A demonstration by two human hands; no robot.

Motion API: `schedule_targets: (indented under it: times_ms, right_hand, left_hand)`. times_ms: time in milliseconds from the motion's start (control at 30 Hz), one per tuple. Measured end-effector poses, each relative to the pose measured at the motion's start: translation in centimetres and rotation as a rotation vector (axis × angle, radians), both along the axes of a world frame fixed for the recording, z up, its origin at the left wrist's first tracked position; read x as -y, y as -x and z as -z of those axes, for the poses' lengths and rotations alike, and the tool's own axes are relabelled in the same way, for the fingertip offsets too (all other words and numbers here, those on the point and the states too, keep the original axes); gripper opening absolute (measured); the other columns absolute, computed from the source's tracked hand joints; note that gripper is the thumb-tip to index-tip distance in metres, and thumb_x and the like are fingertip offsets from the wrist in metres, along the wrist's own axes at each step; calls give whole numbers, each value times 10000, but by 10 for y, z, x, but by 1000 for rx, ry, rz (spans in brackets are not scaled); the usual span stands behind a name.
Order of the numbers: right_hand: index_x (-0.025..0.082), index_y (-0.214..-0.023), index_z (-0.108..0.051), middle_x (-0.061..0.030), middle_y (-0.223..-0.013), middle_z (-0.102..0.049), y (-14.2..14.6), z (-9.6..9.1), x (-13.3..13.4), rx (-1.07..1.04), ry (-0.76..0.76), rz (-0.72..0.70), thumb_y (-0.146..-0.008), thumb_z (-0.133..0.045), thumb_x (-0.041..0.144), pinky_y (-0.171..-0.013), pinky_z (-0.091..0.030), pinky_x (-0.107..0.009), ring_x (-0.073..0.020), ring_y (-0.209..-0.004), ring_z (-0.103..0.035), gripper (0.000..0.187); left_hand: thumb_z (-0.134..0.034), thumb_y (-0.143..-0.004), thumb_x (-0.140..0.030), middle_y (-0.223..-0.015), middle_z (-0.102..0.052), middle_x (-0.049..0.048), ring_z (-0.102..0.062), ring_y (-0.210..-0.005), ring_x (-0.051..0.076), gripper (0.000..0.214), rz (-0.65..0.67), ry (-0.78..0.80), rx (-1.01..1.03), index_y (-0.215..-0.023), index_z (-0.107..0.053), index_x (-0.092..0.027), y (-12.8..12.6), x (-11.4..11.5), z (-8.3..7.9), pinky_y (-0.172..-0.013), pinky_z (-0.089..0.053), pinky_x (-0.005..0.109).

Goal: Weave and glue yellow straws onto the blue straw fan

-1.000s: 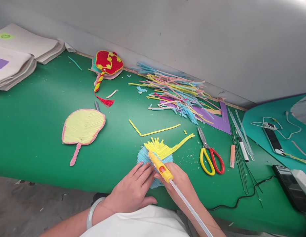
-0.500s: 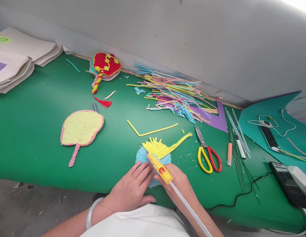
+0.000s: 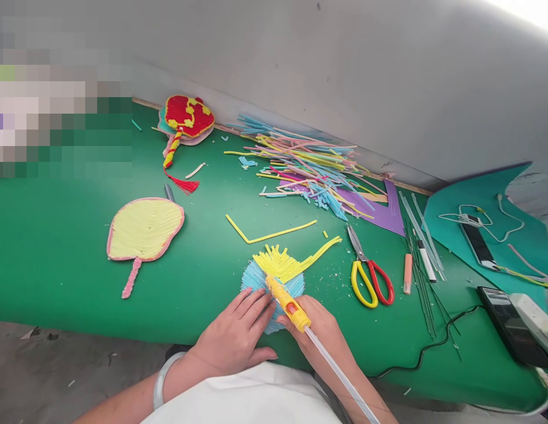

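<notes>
My right hand (image 3: 321, 327) is wrapped around a yellow hot glue gun (image 3: 280, 291), with a long clear glue stick (image 3: 338, 370) running out of its back end. The gun's nozzle points at a round blue piece (image 3: 252, 274) made of fuzzy strips. Yellow pipe cleaners (image 3: 276, 262) fan out over the top of that piece, and a few longer ones extend to the right. My left hand (image 3: 236, 330) lies with outstretched fingers, its fingertips on the piece's left edge. Both hands partly cover the lower part of the blue piece.
Scissors (image 3: 362, 259) lie to the right, near thin green wires (image 3: 424, 282) and a phone (image 3: 512, 330). Behind is a heap of coloured pipe cleaners (image 3: 309, 156). A pale yellow fan (image 3: 145, 229) and a red fan (image 3: 189, 115) lie leftward. A bent yellow strip (image 3: 274, 234) sits ahead.
The view has shifted slightly, so things on the table appear a little further left. Both hands and the glue gun stay almost in place over the blue piece.
</notes>
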State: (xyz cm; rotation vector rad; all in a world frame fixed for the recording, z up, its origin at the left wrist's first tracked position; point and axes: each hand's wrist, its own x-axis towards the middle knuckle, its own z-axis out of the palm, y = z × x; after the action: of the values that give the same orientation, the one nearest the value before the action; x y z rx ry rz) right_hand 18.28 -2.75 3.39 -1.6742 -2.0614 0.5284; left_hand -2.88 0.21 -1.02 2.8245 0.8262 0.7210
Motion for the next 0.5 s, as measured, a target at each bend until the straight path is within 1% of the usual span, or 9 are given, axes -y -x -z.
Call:
schedule_targets:
  times_ms: [233,367,500]
  right_hand:
    - [235,-821,-533,-6,-737,-604,-1,8,6,-11,-7,29,-1037,-379,531,-621,-434,-270,-167,-690,-583,397]
    - [236,-804,-520,2,-723,-599,-1,4,7,-15,-3,26,-1032,-394,535,-594,-426,-257,-158,-668,-577,397]
    - [235,-790,-509,10,-703,-580,-2,2,8,-12,-35,38,-1030,-396,542,-582,-416,-255,-152,-644,-561,407]
  left_hand:
    - [-528,-931,-639,-1373,-613,188,-541,-1320,315,704,-7,25,1,-1347,-556,-72,-1,2,2,-1130,-423,479]
    - [-527,-933,-638,-1380,-606,193,-529,-1333,315,710,-15,38,9,-1363,-542,-73,-1,3,4,-1134,-420,490]
    - [-526,-936,-631,-1376,-609,195,-527,-1337,318,703,-15,36,13,-1366,-541,-75,-1,3,4,-1129,-428,494]
